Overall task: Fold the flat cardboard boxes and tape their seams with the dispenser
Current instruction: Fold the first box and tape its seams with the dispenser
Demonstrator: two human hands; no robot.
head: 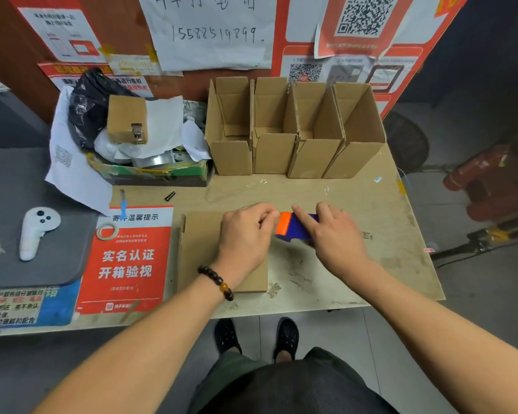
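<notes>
A flat cardboard box (199,249) lies on the table in front of me. My left hand (244,237) rests over its right part, fingers pinched at the orange front of the tape dispenser (293,227). The dispenser is blue and orange and sits just right of the flat box. My right hand (337,237) grips its blue body from the right, index finger stretched along the top. Several folded boxes (293,156) stand open in a row at the back of the table.
A cluttered tray of papers, a black bag and a small box (126,121) sits at the back left. A white controller (35,231) lies on a grey mat at the left. A tape roll (106,230) rests on a red notice. The table edge runs close to my legs.
</notes>
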